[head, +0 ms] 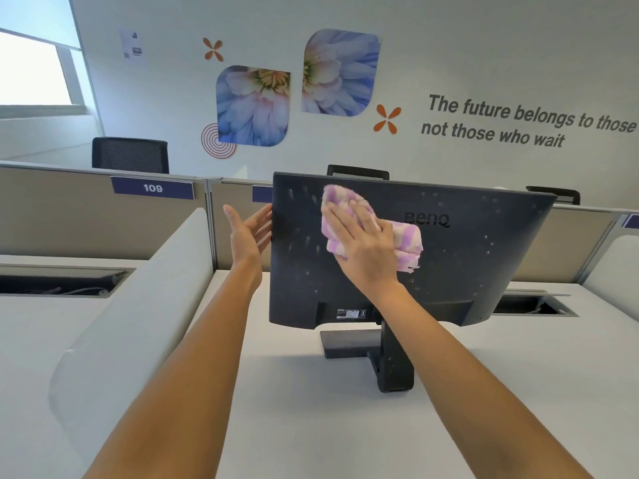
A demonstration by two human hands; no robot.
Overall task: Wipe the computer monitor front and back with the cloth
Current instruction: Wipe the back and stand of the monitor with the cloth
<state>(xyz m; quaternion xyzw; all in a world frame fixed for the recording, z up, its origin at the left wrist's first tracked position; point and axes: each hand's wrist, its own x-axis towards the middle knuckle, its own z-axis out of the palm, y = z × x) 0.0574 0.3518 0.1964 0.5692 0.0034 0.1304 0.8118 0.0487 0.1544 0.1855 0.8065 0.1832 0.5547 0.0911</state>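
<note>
The monitor (484, 257) stood on the white desk (311, 426), its black back facing near. The right hand (363, 247) pressed the cloth (408, 243) flat-fingered against its upper left area. The left hand (247, 233), fingers straight, touched its left edge.

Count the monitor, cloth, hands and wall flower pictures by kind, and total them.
Monitor: 1
Cloth: 1
Hands: 2, left hand and right hand
Flower pictures: 2
Total: 6
</note>
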